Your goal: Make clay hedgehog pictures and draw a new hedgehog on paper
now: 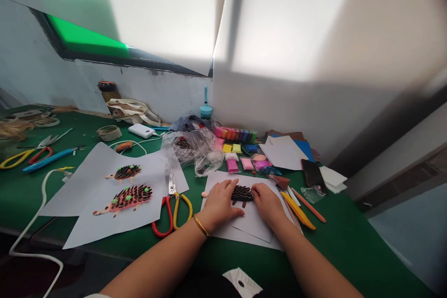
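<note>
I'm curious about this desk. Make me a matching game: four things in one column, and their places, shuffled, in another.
Things:
1. Brown-legged figure
2. Bracelet
3. Yellow tool
4. Tape roll

Places:
A. Right of the right hand
B. Just left of the white device
C. Between the fingers of the left hand and those of the right
D. Around the left wrist

Pairs: 1-C, 2-D, 3-A, 4-B

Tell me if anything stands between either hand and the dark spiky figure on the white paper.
Nothing visible does: the left hand is at the left end of the spiky figure, the right hand at its right.
</note>
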Available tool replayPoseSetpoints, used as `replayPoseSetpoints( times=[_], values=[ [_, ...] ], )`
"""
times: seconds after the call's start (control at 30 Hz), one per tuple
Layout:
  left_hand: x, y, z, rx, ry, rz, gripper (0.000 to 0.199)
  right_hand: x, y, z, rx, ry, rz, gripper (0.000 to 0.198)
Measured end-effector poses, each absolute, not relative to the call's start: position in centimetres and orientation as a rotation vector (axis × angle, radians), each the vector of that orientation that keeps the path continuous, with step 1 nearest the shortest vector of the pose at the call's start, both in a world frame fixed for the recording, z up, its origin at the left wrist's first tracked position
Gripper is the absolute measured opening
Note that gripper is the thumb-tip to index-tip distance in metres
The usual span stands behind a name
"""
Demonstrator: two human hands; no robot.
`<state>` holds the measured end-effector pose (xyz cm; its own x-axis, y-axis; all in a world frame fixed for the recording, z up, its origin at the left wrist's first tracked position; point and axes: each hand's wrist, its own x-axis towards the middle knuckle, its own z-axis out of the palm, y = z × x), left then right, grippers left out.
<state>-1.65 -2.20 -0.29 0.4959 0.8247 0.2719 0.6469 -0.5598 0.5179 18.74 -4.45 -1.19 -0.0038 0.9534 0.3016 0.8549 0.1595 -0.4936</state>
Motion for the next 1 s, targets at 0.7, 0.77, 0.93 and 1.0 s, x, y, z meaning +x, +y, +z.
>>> replayPoseSetpoints(
  times=[0.7,0.77,0.93,1.0],
  values=[
    [-3.0,-0.6,3.2,2.42,1.414,0.805,0.031,19.9,-3.9,-2.2,-1.58,-1.627,0.375,0.027],
    [-4.9,1.4,5.2,2.414,1.678,0.782,0.026,19.9,-3.8,-2.2,-1.582,-1.609,0.376,0.027],
    [-10.6,7.9,7.9,2.359,2.201,0.384,0.032,19.7,-3.8,-2.1,-1.575,-1.601,0.379,0.026],
    [-11.7,9.9,7.9,2.35,2.216,0.325,0.032,19.7,-3.8,-2.1,-1.575,-1.6,0.377,0.026]
  ],
)
